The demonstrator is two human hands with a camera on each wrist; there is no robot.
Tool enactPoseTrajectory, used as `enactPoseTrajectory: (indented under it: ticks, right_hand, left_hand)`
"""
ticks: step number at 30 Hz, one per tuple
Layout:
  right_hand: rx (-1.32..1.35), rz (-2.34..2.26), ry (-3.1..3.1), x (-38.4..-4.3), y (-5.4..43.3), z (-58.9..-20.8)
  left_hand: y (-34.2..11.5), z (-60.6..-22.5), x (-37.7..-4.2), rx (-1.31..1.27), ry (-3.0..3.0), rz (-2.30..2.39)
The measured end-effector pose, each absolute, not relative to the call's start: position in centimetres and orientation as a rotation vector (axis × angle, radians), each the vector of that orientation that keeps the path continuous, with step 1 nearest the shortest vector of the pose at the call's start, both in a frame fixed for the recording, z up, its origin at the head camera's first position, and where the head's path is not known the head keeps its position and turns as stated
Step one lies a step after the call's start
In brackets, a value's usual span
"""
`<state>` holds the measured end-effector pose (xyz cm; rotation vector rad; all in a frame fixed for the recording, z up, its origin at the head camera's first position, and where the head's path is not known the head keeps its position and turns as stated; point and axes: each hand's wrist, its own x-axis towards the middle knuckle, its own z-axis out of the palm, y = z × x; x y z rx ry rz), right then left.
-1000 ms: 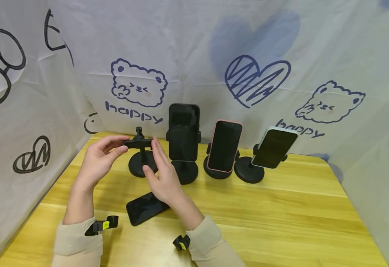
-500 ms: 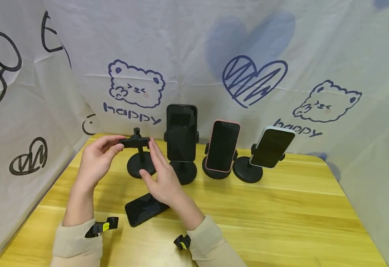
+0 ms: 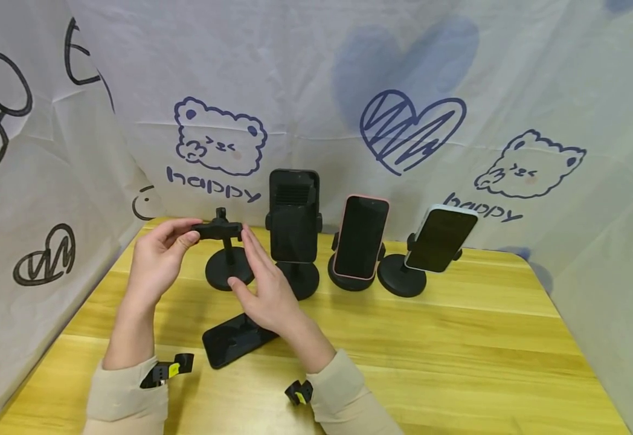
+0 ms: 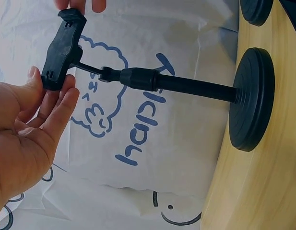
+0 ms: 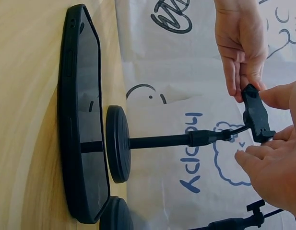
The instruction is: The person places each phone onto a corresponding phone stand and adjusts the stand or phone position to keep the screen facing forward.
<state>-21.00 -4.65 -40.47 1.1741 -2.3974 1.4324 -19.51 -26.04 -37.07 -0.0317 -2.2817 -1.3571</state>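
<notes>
A black phone stand [image 3: 228,258] stands upright at the left, its clamp [image 3: 218,231] bare. My left hand [image 3: 156,257] pinches the clamp's left end between thumb and fingers, plainly seen in the left wrist view. At the other end, the nearly straight fingers of my right hand [image 3: 267,290] touch the clamp, while its thumb points away below. In the left wrist view only some right fingertips [image 4: 76,5] show at the clamp's end. A black phone [image 3: 235,341] lies on the table below my hands, partly covered by the right one.
Beside the stand, three more stands hold phones: a black phone [image 3: 293,217], a pink-edged phone [image 3: 361,237] and a light-blue-edged phone [image 3: 441,240]. A white patterned cloth [image 3: 316,72] hangs behind the wooden table [image 3: 458,350].
The clamp has tipped slightly and sits a touch lower. Both hands keep their places at its two ends. The whole view has shifted a little left.
</notes>
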Motion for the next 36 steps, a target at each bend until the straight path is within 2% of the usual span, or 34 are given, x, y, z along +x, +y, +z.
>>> enactPoseTrajectory:
  ticks: [17,27,36]
  right_hand:
    - [1.145,1.252,-2.628,-21.1,-3.0,-40.3]
    - [1.438,0.805,-3.011,-21.5,-2.2,-41.5]
    - [1.529,0.428,-3.131,-21.6,-2.6,-43.4]
  left_hand:
    - [-26.8,-37.0,-19.4,-0.087,-2.404,-1.359]
    - [-26.8,-36.8,-19.1,-0.107,-2.430,-1.358]
    - [-26.7,-36.7,-19.0,-0.101,-2.454,-1.355]
